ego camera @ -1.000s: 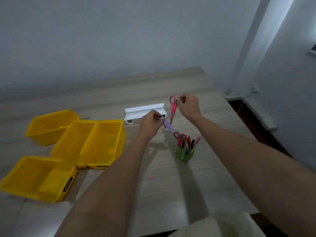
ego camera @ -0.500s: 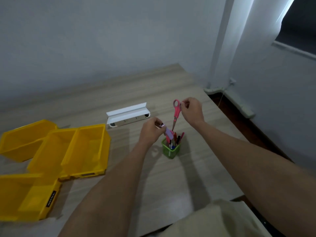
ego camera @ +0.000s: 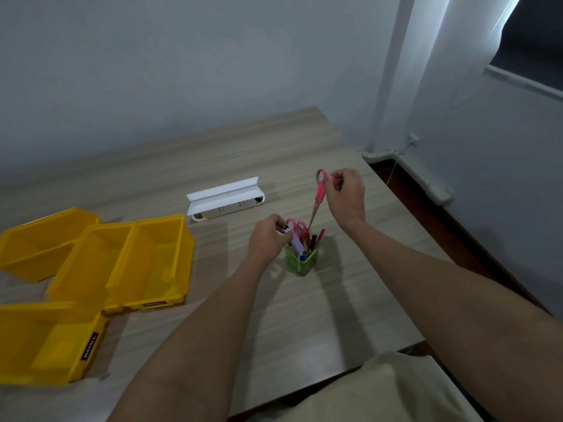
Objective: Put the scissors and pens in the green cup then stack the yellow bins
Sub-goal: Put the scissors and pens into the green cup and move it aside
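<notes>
Both hands over the cup, bins unstacked

Four yellow bins (ego camera: 122, 263) sit open at the table's (ego camera: 335, 315) left. The right hand (ego camera: 345, 193) pinches pink scissors (ego camera: 319, 193) point-down above the green cup (ego camera: 301, 261); the left hand (ego camera: 268, 239) pinches a lilac pen (ego camera: 297, 242) into it.

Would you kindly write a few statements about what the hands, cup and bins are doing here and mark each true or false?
1. The right hand holds pink scissors point down above the green cup. True.
2. The left hand is empty. False: it pinches a light purple pen at the cup's mouth.
3. Another pair of pink-handled scissors already stands in the cup. True.
4. The yellow bins are stacked in one pile. False: they lie side by side on the table.
5. The white box sits inside a bin. False: it lies on the table behind the cup.
</notes>
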